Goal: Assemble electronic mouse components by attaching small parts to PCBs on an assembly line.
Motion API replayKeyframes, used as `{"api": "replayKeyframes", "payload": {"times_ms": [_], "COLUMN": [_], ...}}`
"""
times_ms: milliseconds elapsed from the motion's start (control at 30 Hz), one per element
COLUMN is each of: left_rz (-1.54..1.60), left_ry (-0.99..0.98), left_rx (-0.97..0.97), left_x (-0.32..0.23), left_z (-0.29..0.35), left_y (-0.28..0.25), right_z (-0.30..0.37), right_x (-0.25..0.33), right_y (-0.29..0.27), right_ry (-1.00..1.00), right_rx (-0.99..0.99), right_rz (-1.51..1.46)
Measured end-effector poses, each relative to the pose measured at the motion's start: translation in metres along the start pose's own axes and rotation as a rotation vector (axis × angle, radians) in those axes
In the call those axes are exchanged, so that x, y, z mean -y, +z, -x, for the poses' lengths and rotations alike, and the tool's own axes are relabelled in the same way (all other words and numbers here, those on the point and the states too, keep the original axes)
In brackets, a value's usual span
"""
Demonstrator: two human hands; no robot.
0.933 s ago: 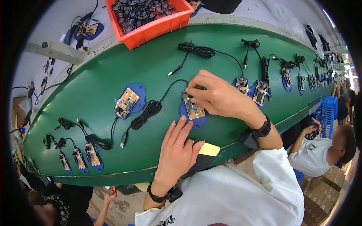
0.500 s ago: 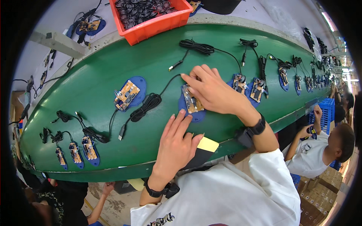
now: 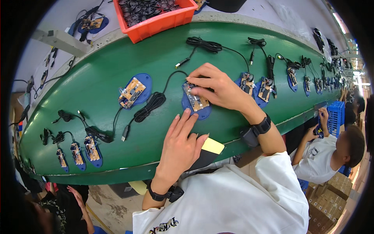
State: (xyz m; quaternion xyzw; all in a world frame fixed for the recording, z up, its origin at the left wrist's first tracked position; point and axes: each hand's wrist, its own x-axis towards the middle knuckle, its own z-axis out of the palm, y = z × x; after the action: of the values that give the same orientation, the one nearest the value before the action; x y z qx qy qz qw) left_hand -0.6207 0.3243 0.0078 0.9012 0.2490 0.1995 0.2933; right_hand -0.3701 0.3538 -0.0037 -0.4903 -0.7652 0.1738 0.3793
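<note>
In front of me on the green belt lies a blue rounded base [image 3: 203,114] with a tan circuit board [image 3: 198,102] on it. A black cable [image 3: 167,82] arcs from the board's far end to a coiled bundle on the left. My right hand [image 3: 220,89] is closed over that far end, thumb and fingertips gripping around the board's dark parts; exactly what lies between them is partly hidden. With its fingers stretched out, my left hand [image 3: 179,142] rests its fingertips on the near edge of the base. Another blue base with a board [image 3: 133,93] sits to the left.
More boards on blue bases with coiled cables line the green belt [image 3: 105,64] both ways. A red bin [image 3: 157,28] of black parts stands at the far edge. A yellow pad [image 3: 213,146] sits by the near edge. Co-workers [image 3: 325,150] sit at right and lower left.
My right fingertips have shifted from beside the cable down onto the board's far end. The base and board have moved slightly up and left in view; my left hand stays at its near edge.
</note>
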Motion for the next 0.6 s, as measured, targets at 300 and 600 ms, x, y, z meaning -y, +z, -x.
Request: {"api": "replayKeyframes", "payload": {"times_ms": [300, 600], "left_rz": [-0.077, -0.022], "left_ry": [-0.108, -0.014], "left_rx": [-0.041, -0.143], "left_x": [0.008, -0.001], "left_z": [0.023, 0.028], "left_y": [-0.023, -0.013], "right_z": [-0.032, -0.162], "right_x": [0.027, 0.041], "right_y": [0.003, 0.081], "right_ry": [0.017, -0.4], "right_rx": [0.208, 0.543], "right_rz": [0.08, 0.224]}}
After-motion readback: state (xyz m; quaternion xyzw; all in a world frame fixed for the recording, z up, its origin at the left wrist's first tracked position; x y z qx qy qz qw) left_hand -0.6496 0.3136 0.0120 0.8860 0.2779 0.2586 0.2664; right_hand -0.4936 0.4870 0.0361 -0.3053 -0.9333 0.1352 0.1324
